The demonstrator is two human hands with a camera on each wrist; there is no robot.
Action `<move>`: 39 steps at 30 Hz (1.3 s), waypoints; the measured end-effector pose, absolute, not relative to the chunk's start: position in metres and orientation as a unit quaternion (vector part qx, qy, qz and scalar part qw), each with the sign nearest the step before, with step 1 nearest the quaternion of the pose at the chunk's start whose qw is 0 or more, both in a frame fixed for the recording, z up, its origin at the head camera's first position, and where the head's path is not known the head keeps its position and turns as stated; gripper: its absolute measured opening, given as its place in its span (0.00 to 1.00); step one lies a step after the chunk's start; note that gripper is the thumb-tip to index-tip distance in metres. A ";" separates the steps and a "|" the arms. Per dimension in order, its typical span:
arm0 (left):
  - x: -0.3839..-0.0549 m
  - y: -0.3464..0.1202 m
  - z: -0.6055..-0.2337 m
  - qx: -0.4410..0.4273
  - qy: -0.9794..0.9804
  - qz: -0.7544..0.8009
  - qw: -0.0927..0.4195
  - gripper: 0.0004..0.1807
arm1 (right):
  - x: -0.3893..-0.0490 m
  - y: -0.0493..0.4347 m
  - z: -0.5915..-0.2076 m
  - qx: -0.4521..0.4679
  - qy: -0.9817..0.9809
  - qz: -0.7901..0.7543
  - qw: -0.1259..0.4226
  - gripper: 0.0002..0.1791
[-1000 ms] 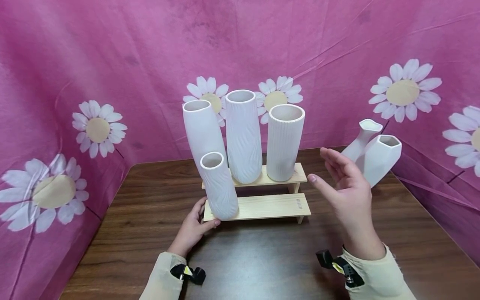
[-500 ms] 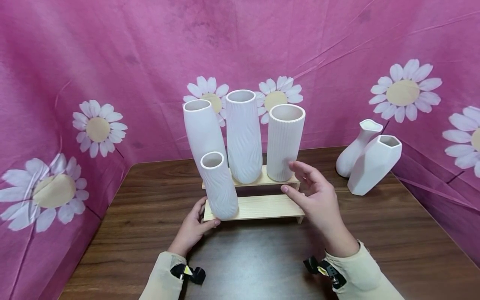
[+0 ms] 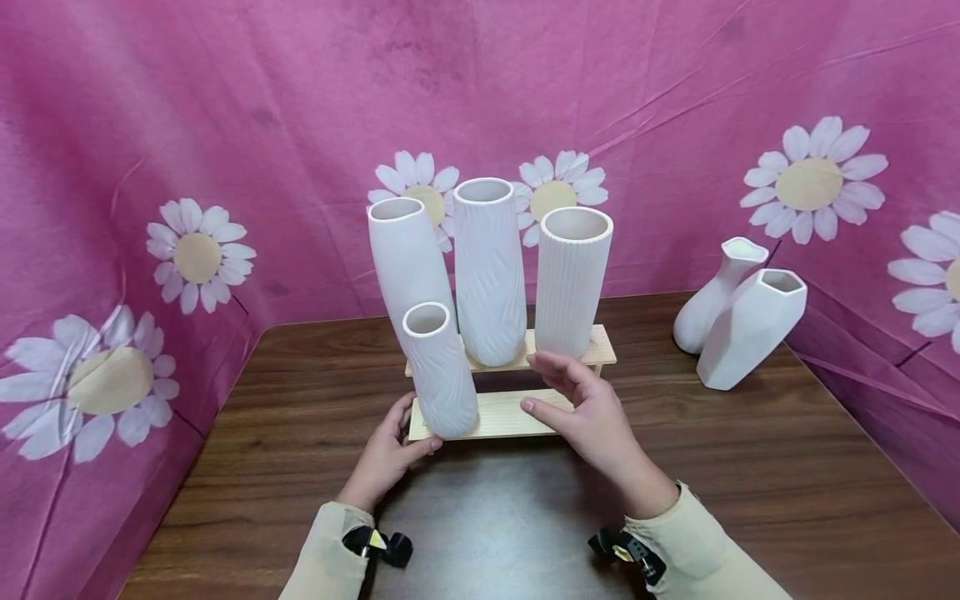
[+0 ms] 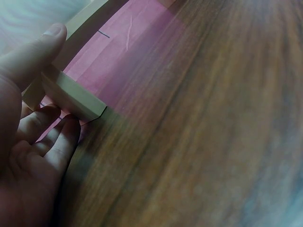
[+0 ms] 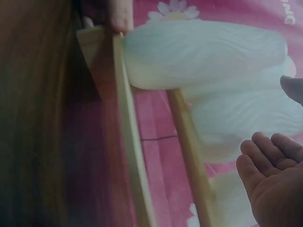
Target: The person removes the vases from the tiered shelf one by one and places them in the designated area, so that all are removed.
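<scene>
A two-step wooden stand (image 3: 501, 414) carries white vases. On its lower step, at the left end, stands a small vase with a wavy relief (image 3: 446, 379). My left hand (image 3: 387, 460) grips that end of the step; in the left wrist view the thumb (image 4: 40, 52) lies along the board and the fingers curl by the leg (image 4: 75, 97). Over the right part of the lower step hovers my right hand (image 3: 592, 417), fingers loosely bent, holding nothing. The upper step bears a smooth vase (image 3: 408, 258), a tall wavy vase (image 3: 490, 275) and a ribbed vase (image 3: 572, 287).
Two more white vases, one with a narrow neck (image 3: 708, 304) and one faceted (image 3: 750, 333), stand at the right of the brown wooden table (image 3: 292, 450). Behind hangs a pink cloth (image 3: 322, 100) printed with daisies.
My right hand has moved left, away from the two vases at the right, past the ribbed vase to the front of the stand. The left hand keeps its grip; the vases stay put.
</scene>
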State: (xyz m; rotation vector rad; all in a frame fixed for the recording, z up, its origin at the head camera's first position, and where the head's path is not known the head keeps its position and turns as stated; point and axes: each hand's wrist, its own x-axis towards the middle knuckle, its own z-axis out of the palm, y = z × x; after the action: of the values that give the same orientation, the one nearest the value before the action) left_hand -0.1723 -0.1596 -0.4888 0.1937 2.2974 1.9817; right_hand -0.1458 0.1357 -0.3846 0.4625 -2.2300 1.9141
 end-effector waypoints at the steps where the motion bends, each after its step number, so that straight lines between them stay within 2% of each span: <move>1: -0.172 -0.159 -0.489 0.064 0.754 0.652 0.049 0.44 | -0.146 0.134 -0.387 0.156 -0.744 0.645 0.077 0.30; 12: -0.171 -0.156 -0.496 0.073 0.744 0.663 0.049 0.45 | -0.151 0.113 -0.413 0.179 -0.752 0.634 0.021 0.32; 22: -0.170 -0.158 -0.494 0.075 0.736 0.671 0.048 0.45 | -0.162 0.087 -0.425 0.197 -0.762 0.614 -0.050 0.40; 30: -0.169 -0.159 -0.493 0.075 0.728 0.680 0.050 0.43 | -0.168 0.066 -0.429 0.178 -0.757 0.626 -0.057 0.47; 39: -0.171 -0.161 -0.490 0.084 0.729 0.677 0.059 0.43 | -0.170 0.048 -0.429 0.155 -0.796 0.585 -0.004 0.49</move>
State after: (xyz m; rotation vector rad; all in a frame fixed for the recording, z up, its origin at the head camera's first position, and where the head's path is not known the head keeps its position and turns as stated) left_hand -0.1714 -0.1606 -0.4900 0.2537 2.2064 2.0509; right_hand -0.1701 0.0482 -0.4289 0.4888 -2.5067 1.8431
